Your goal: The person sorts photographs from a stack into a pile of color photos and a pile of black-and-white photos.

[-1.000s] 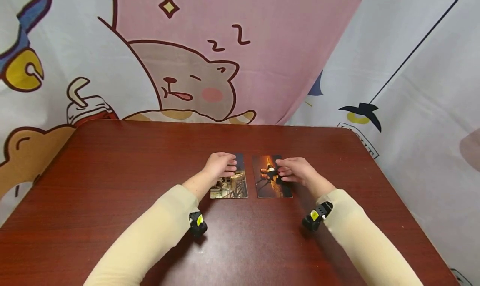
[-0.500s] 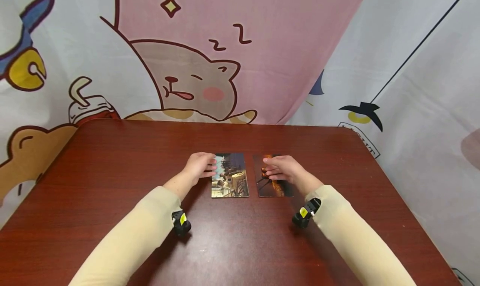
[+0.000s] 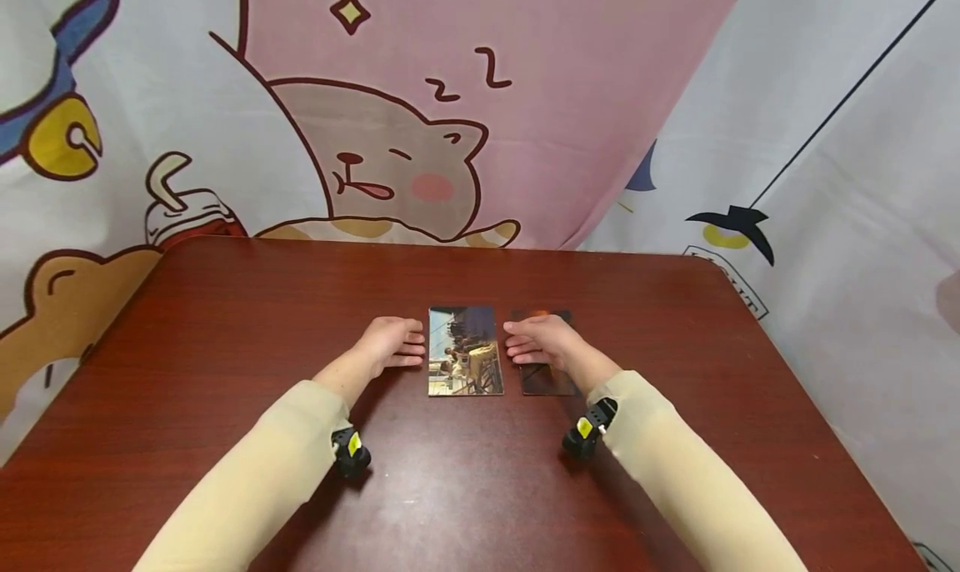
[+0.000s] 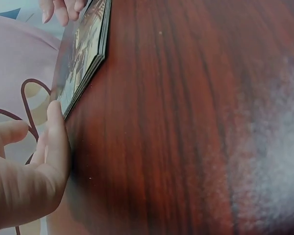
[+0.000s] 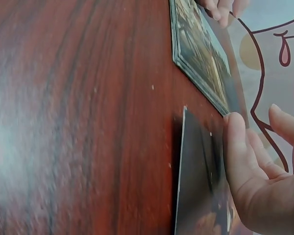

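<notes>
A small stack of picture postcards (image 3: 465,355) lies on the table, a bright ship scene on top; its layered edge (image 4: 100,54) shows in the left wrist view. At its left side is my left hand (image 3: 386,343), fingers extended and fingertips right at the edge. My right hand (image 3: 546,340) reaches across a dark postcard (image 3: 549,380), hiding much of it. In the right wrist view its fingertips come up to the near corner of the stack (image 5: 201,58), with the dark postcard (image 5: 201,186) beside them, one thin layer thick.
The reddish-brown wooden table (image 3: 262,305) spreads around both hands. Behind it hangs a cloth (image 3: 600,72) with cartoon prints, meeting the far table edge. Each wrist carries a small black camera (image 3: 351,453) below the cream sleeve.
My left hand has drawn back leftward off the stack, uncovering its top picture. My right hand has slid left across the dark postcard toward the stack. The cards stay in place on the table.
</notes>
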{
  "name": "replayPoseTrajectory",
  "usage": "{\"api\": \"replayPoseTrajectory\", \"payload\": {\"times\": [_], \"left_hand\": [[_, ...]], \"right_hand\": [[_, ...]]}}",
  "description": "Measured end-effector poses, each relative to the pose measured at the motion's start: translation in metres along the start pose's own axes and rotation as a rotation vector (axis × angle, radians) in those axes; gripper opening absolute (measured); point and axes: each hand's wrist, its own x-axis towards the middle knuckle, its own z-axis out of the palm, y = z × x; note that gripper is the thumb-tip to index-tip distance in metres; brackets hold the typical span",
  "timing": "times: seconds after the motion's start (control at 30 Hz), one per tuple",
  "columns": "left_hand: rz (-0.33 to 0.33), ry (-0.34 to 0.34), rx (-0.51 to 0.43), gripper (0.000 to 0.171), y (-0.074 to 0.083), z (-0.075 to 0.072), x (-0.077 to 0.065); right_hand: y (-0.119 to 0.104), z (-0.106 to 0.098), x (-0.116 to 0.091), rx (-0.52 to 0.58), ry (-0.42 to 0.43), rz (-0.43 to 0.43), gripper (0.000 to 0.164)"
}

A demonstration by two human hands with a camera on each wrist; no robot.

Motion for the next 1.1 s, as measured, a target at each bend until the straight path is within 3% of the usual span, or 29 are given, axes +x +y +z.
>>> {"api": "replayPoseTrajectory", "payload": {"times": [0.4,0.67,1.1], "left_hand": [[0.005,-0.052,0.037,0.038,-0.002,0.007,-0.002],[0.023,0.017,0.072,0.039,0.0,0.011,-0.004],[0.013,0.004,0.063,0.04,0.0,0.011,-0.005]], "right_hand": [[0.002,0.013,0.003,-0.004,-0.006,0.002,0.041],[0.003,0.012,0.004,-0.014,-0.023,-0.016,0.042],[0.002,0.014,0.005,0.019,-0.013,-0.012,0.037]]}}
